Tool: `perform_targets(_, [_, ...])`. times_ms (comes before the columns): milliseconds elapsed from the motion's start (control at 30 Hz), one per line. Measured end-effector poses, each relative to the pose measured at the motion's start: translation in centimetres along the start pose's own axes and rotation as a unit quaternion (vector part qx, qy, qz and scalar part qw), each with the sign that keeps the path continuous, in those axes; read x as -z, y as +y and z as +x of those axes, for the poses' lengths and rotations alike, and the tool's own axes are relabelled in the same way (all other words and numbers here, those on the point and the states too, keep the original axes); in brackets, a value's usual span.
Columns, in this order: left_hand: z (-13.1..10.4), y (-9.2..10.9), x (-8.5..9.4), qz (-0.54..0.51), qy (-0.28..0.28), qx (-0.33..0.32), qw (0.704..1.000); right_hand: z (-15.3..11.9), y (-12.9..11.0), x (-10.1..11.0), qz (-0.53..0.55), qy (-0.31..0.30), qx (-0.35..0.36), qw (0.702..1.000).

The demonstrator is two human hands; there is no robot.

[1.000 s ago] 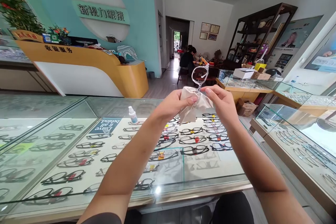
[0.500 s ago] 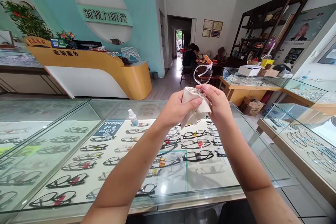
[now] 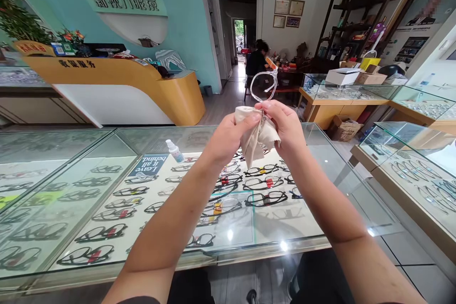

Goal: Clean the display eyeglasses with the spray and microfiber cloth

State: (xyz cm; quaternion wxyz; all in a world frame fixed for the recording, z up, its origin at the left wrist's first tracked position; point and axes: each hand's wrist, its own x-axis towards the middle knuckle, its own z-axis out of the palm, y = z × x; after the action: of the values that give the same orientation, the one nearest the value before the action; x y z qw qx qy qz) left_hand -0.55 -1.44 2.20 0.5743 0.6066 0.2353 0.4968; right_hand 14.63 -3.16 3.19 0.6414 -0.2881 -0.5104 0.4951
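Both hands are raised over the glass display case, close together. My left hand (image 3: 228, 135) is closed on a beige cleaning cloth (image 3: 252, 145) with zigzag edges, thumb pressed on top. The cloth hangs in folds between the hands. My right hand (image 3: 283, 121) pinches clear-framed eyeglasses (image 3: 252, 89) near the cloth's upper edge. One round clear rim and an orange tag (image 3: 271, 63) stick up above the fingers; the other part of the frame is hidden by cloth and fingers.
Below my hands is the glass display case (image 3: 302, 242) with rows of eyeglasses (image 3: 265, 198) inside. A white spray bottle (image 3: 174, 151) stands on its glass at left. Another display case (image 3: 409, 175) is at right. Farther back, a person (image 3: 257, 61) sits at a table.
My view has shifted slightly, and the hands with cloth and eyeglasses appear a little left and higher. The cloth is bunched differently, and its printed patch no longer shows.
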Motion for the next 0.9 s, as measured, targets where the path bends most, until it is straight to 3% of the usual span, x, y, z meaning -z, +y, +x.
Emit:
perform_targets(400, [-0.40,0.46,-0.24,-0.001,-0.016,0.012,1.000,-0.18,-0.27,-0.15,0.019,0.022,-0.003,1.000])
perform_targets(567, [-0.28,0.15,-0.46,0.006,0.016,-0.014,1.000,-0.27,-0.31,-0.36,0.034,0.017,-0.001,0.999])
perform_targets(900, [-0.51,0.18,-0.75,-0.020,-0.002,-0.021,1.000,0.12,0.10,0.11,0.066,-0.003,0.026,0.997])
